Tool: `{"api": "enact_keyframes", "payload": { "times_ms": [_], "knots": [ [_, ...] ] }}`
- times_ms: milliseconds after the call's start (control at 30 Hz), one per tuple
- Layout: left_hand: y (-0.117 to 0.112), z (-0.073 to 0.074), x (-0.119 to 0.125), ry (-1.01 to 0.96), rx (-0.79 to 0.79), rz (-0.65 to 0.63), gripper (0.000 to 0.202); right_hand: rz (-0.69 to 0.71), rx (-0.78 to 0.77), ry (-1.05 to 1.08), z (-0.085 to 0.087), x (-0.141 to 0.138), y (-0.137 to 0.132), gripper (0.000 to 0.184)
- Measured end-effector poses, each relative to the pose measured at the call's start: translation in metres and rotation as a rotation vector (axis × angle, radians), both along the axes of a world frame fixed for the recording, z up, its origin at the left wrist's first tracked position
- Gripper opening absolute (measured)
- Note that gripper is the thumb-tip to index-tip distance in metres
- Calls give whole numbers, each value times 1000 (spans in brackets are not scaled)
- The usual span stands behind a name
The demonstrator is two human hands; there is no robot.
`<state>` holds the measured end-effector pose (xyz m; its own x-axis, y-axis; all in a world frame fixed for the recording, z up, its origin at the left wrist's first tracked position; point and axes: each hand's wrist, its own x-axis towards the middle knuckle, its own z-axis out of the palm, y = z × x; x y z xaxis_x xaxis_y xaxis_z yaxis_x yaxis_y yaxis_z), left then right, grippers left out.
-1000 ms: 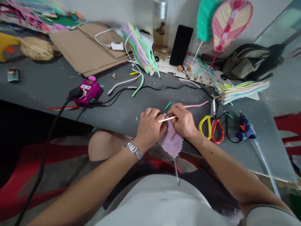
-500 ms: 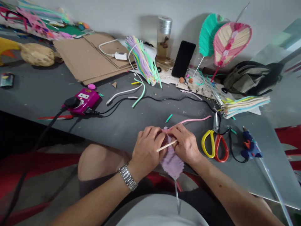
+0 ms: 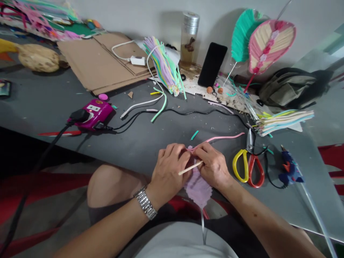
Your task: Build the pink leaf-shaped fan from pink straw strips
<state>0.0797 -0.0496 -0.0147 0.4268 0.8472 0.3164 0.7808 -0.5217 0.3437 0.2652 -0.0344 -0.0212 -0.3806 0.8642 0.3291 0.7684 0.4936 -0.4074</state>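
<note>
From here I can see the left hand [image 3: 168, 172] and right hand [image 3: 212, 165] pressed close together, fingers pinching a fuzzy purple leaf [image 3: 197, 190] and a thin wooden stick [image 3: 190, 167], low in the middle of the frame (a pink strip [image 3: 217, 138] sticks out to the right). Red and yellow scissors [image 3: 248, 168] lie just right of the hands.

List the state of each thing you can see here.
Left hand, closed on lilac scalloped piece
Right hand, pinching wooden stick
Pink strip, one end at the hands, other end free
Scissors, blades shut, lying flat
Hot glue gun, lying on its side, cord attached
Phone, propped upright, screen dark
Bottle, capped
</note>
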Motion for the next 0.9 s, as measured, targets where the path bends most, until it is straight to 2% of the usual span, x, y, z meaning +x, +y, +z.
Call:
{"api": "enact_keyframes", "payload": {
  "times_ms": [167,367,900],
  "knots": [
    [-1,0,0,7,12,-1,26,5,7,1,-1,1,0,29],
    [-2,-1,0,-2,24,31,24,32,12,112,-1,3,0,30],
    [0,1,1,21,11,9,20,-18,-4,-96,0,0,1,26]
  ]
}}
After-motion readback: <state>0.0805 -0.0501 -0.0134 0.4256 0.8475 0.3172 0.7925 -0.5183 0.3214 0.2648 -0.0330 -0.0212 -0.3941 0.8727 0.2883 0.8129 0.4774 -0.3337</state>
